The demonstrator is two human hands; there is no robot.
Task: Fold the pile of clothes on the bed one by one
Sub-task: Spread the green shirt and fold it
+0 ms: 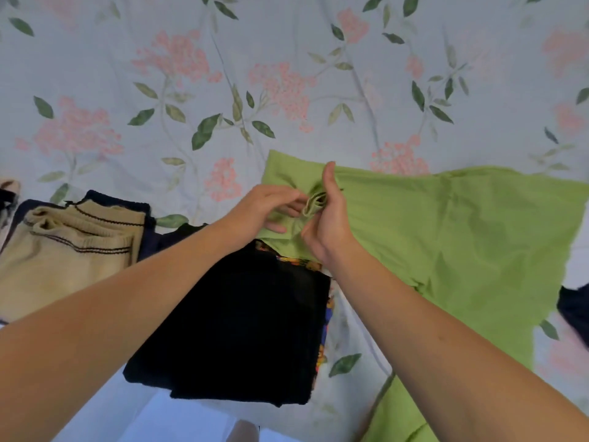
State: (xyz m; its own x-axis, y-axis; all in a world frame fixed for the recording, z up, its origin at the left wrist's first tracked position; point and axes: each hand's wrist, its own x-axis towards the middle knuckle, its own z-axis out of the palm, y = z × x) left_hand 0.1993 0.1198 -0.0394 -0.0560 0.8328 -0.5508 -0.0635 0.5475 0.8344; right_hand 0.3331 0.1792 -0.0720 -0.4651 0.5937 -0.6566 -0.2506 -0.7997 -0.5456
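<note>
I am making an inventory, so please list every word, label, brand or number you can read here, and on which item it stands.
None: no readable text appears on the green garment, black folded garment, beige knit or floral bedsheet.

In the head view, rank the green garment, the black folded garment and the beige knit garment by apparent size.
1. green garment, largest, runs out of frame.
2. black folded garment.
3. beige knit garment, cut off at the left edge, so close to the black one.

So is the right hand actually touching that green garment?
Touching. The head view shows the right hand with its fingers curled round a bunched fold of the green garment.
</note>
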